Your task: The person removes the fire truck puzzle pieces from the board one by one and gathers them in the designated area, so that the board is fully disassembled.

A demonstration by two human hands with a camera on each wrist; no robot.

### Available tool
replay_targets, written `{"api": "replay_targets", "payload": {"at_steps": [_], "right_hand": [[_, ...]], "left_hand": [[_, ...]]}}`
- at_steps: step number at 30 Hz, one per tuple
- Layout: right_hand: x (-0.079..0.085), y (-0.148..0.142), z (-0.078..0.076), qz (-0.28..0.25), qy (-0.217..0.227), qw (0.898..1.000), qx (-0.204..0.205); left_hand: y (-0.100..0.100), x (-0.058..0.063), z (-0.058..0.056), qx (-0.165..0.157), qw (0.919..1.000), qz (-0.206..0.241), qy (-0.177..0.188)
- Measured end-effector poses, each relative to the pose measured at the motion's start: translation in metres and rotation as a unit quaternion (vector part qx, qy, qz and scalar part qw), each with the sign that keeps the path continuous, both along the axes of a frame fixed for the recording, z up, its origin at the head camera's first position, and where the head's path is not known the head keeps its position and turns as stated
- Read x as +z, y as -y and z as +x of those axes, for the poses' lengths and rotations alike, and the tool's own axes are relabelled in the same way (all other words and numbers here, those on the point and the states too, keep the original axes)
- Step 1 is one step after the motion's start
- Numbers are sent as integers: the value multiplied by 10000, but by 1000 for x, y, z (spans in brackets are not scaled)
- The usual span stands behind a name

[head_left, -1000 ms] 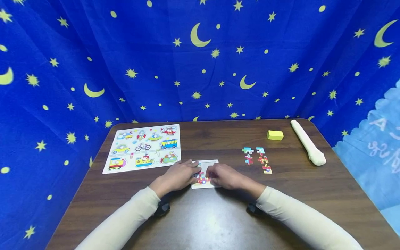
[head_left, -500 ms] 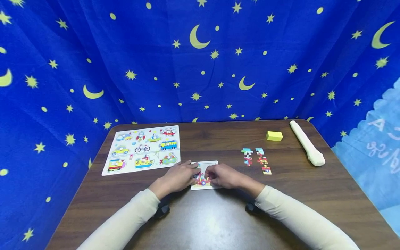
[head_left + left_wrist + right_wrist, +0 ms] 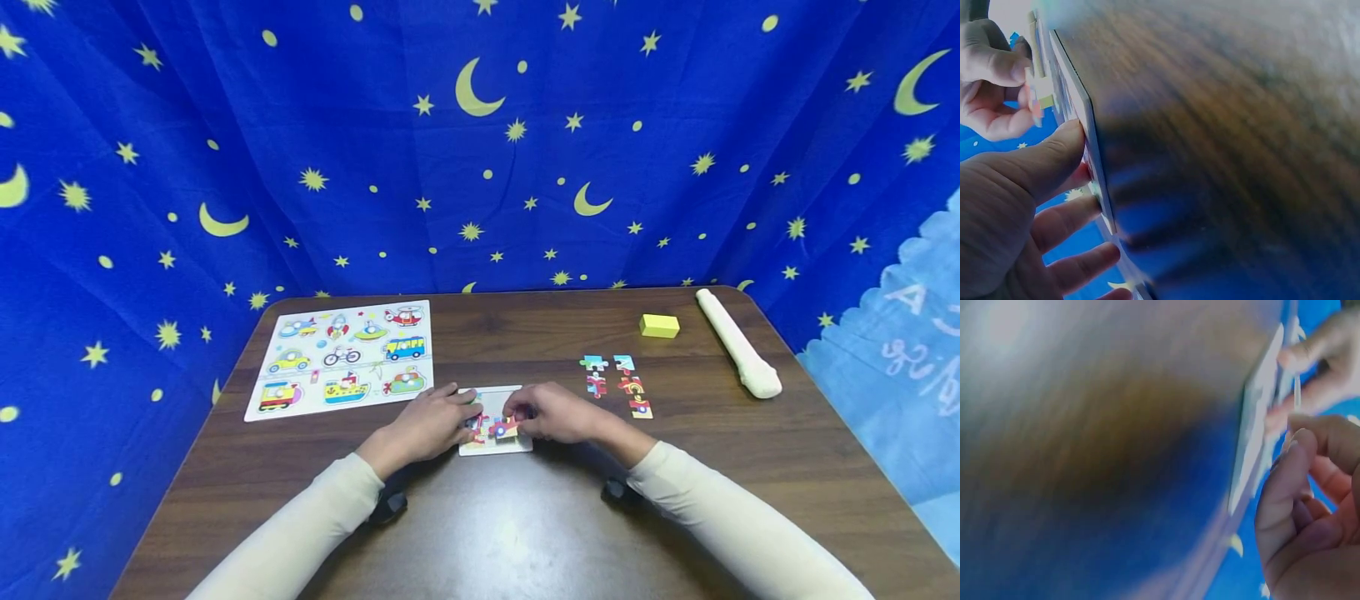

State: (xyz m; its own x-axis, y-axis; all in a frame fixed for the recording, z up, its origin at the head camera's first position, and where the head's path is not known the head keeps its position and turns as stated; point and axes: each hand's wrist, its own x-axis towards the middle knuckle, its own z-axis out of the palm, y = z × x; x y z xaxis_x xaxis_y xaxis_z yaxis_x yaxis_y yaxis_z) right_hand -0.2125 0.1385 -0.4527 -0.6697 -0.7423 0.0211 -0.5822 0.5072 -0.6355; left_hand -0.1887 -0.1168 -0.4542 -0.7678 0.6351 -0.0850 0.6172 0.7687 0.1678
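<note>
In the head view a small white-rimmed puzzle tray (image 3: 493, 451) lies near the middle of the table. My right hand (image 3: 558, 412) pinches a red jigsaw piece (image 3: 505, 428) with a blue wheel printed on it. The left wrist view has this piece tilted and lifted off the tray. My left hand (image 3: 431, 422) rests at the tray's left side with fingers mostly straight, its thumb and fingertips touching the tray and the colourful pieces (image 3: 477, 427) there. Fingers partly cover those pieces.
Several loose jigsaw pieces (image 3: 596, 383) lie right of the tray. A large vehicle puzzle board (image 3: 315, 392) is at the back left. A yellow block (image 3: 660, 326) and a long cream-coloured club-like object (image 3: 738, 342) stand at the back right. A blue curtain (image 3: 480, 167) hangs behind the table.
My right hand has moved slightly right and lifted the red jigsaw piece away from the pieces on the left, baring part of the tray. My left hand has stayed in place.
</note>
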Motion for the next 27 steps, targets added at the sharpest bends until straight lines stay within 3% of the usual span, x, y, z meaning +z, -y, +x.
{"api": "replay_targets", "payload": {"at_steps": [6, 14, 17, 23, 27], "right_hand": [[11, -51, -11, -278, 628, 9970, -362], [6, -130, -23, 88, 961, 9910, -926], [2, -143, -23, 191, 1059, 9898, -932], [-4, -150, -23, 410, 526, 9944, -816], [-7, -152, -24, 347, 516, 9939, -907]], "left_hand": [[0, 1, 1, -77, 9999, -41, -76], [0, 2, 1, -111, 9999, -26, -78], [0, 2, 1, -113, 9999, -44, -82], [0, 0, 1, -109, 9998, -56, -145], [-1, -1, 1, -98, 9997, -130, -187]]}}
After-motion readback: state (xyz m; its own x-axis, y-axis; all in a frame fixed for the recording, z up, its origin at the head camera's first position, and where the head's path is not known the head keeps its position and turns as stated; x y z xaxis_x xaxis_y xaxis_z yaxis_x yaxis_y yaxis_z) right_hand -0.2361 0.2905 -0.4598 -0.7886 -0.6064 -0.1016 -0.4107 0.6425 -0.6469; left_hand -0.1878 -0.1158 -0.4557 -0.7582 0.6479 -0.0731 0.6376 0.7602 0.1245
